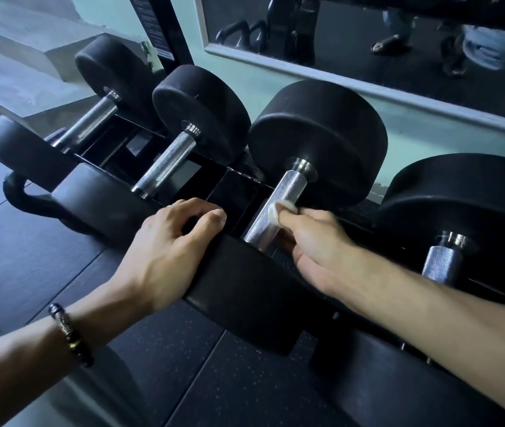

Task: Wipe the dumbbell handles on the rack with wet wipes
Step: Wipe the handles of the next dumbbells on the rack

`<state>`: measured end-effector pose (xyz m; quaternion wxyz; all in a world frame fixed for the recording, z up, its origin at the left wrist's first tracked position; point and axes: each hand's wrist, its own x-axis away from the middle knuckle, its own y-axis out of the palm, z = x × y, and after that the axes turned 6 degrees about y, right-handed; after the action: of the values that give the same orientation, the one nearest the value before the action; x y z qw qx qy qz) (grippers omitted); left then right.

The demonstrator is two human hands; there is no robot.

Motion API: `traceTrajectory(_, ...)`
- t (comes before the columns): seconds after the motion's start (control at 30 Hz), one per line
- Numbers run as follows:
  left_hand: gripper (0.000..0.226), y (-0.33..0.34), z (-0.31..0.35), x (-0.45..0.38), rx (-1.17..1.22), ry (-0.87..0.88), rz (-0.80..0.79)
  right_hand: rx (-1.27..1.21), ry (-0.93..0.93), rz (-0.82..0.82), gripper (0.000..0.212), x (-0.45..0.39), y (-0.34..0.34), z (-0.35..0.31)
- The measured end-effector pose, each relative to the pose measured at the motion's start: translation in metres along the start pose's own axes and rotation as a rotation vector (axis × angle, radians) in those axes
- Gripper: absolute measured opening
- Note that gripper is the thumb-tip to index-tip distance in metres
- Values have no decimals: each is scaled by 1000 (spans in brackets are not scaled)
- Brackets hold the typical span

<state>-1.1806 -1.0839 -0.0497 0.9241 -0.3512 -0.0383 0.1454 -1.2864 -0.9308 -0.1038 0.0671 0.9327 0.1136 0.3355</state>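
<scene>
Several black dumbbells with knurled steel handles lie side by side on a black rack (239, 186). My right hand (316, 245) pinches a small white wet wipe (279, 211) and presses it against the right side of the third dumbbell's handle (276, 204). My left hand (168, 248) rests on the near weight head (245, 291) of that same dumbbell, fingers curled over its top edge. Two handles to the left (165, 164) (91, 121) and one to the right (439, 263) are bare.
A framed mirror (368, 41) hangs on the pale green wall behind the rack. A kettlebell (29, 198) sits on the dark rubber floor at the left, below the rack. Grey concrete steps (14, 57) rise at the far left.
</scene>
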Motion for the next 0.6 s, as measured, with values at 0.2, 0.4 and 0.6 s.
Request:
traceTrajectory(0.2,53,0,-1,0,3,9,-7,-207,-24,30,14,-9,-7,-30)
traceTrajectory(0.4,51,0,-1,1,7,7,-5,127,170,-218,24,3,-5,-12)
traceTrajectory(0.6,51,1,-2,1,10,3,-1,187,-46,-24,37,-9,-13,-32)
